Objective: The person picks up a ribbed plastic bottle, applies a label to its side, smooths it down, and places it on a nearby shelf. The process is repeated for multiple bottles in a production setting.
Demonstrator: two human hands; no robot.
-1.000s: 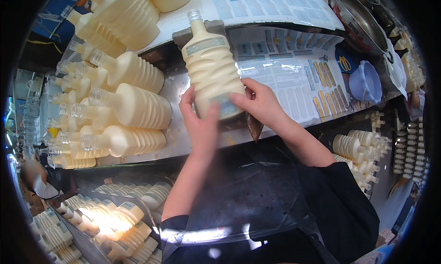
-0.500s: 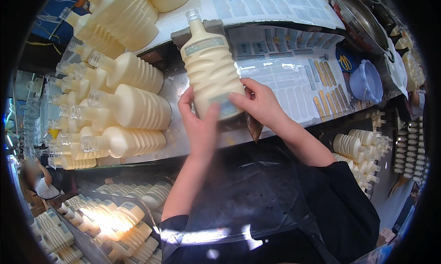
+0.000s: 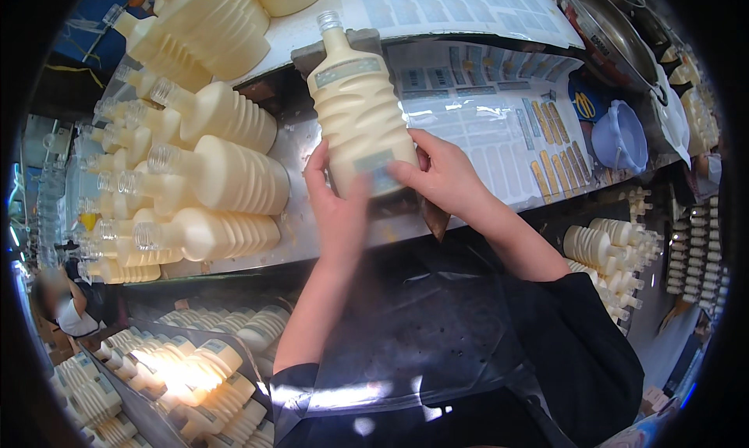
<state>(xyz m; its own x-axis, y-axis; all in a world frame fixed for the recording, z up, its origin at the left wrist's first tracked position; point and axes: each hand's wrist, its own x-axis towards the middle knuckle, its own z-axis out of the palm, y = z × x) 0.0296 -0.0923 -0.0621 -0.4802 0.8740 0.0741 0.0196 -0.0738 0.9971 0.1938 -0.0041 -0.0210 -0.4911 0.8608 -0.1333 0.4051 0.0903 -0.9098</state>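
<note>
A cream-coloured ribbed bottle [image 3: 363, 105] with a clear threaded neck lies before me, its neck pointing away and propped on a dark grey block [image 3: 310, 58]. One bluish label sits below its shoulder and another near its base. My left hand [image 3: 339, 202] grips the lower left side, thumb blurred over the lower label. Opposite it, my right hand [image 3: 441, 171] holds the lower right side, its thumb pressing the edge of that same label. A brown pointed piece [image 3: 434, 216] juts out beneath the bottle's base.
More cream bottles [image 3: 234, 175] lie stacked on the table at left. Label sheets [image 3: 476, 120] with blue and gold strips spread to the right, near a lilac bucket [image 3: 620, 136] and a large metal pan [image 3: 608, 35]. Labelled bottles [image 3: 211, 370] fill crates at lower left. Another person [image 3: 74, 311] is at far left.
Both hands stay on the bottle, with the left thumb still moving over the lower label. The view has shifted very slightly; nothing else differs clearly.
</note>
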